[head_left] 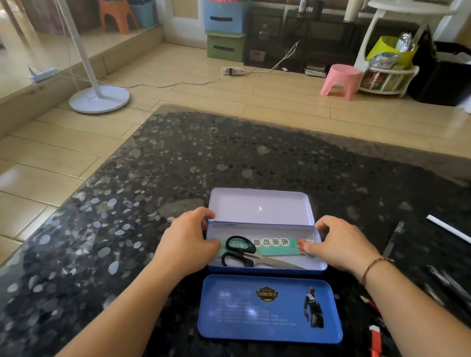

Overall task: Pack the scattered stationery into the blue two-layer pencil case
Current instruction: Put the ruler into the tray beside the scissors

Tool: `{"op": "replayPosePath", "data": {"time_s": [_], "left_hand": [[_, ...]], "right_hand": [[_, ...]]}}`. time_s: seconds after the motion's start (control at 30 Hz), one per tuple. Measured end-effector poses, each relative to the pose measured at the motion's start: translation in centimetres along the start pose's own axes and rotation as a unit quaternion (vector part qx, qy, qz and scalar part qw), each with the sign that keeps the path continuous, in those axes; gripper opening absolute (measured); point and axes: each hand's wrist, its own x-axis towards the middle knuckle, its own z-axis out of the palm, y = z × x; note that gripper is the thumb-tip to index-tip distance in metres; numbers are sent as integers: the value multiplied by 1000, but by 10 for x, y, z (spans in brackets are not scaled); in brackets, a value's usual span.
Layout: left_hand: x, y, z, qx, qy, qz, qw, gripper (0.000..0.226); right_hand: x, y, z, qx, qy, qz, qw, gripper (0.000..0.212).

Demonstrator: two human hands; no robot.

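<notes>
- The blue pencil case (265, 264) lies open mid-table, scissors (244, 253) and green ruler (272, 244) inside its tray.
- Left hand (187, 241) and right hand (342, 243) pinch the tray's ends (fingers curled, nothing else held).
- Risk: uneven lifting could tip the contents out.
- Pens (464, 295) lie unpacked at right.

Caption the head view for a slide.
Both hands steady the open blue tin pencil case holding black-handled scissors.

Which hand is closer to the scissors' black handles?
Left. The left hand grips the case end beside the scissors handles; the right hand holds the opposite end.
</notes>
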Motion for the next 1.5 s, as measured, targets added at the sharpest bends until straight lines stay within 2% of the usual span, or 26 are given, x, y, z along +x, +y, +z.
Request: {"op": "replayPosePath", "data": {"time_s": [0.17, 0.37, 0.47, 0.53, 0.6, 0.67, 0.73, 0.93, 1.1, 1.2, 1.3, 1.37, 1.43, 1.5], "left_hand": [[6, 1, -2, 51, -58, 1, 997, 52], [1, 8, 8, 67, 39, -21, 997, 27], [-1, 7, 9, 68, 48, -10, 996, 25], [-1, 2, 7, 57, 39, 1, 998, 29], [-2, -2, 6, 39, 38, 10, 998, 35], [-3, -5, 6, 32, 46, 24, 998, 35], [-5, -5, 7, 33, 53, 29, 998, 34], [-5, -3, 7, 26, 66, 26, 997, 31], [-3, -6, 6, -2, 75, 15, 997, 23], [-3, -5, 6, 5, 69, 16, 997, 25], [-6, -3, 4, 39, 58, 31, 997, 31], [-9, 1, 3, 64, 56, 36, 996, 35], [-14, 7, 2, 107, 74, 65, 989, 40], [-21, 16, 4, 134, 107, 133, 976, 41]], "right_hand": [[3, 4, 12, -3, 28, 7, 1000, 25], [3, 5, 15, -21, 35, 8, 999, 22], [-2, 2, 15, -39, 45, 18, 998, 24], [-13, -4, 8, -81, 88, 12, 993, 38], [-27, -16, 3, -101, 145, -49, 983, 42], [-39, -36, 3, -103, 90, -137, 981, 34], [-42, -55, 12, -146, 7, -173, 974, 35], [-27, -73, 27, -155, -16, -184, 970, 22], [-26, -80, 40, -158, 30, -241, 957, 18], [-23, -84, 49, -139, 54, -244, 958, 18], [-29, -78, 49, -118, 62, -240, 962, 25], [-38, -68, 44, -102, 95, -251, 958, 32], [-51, -50, 34, -66, 140, -253, 955, 31], [-70, -23, 21, -37, 177, -246, 952, 27]]}}
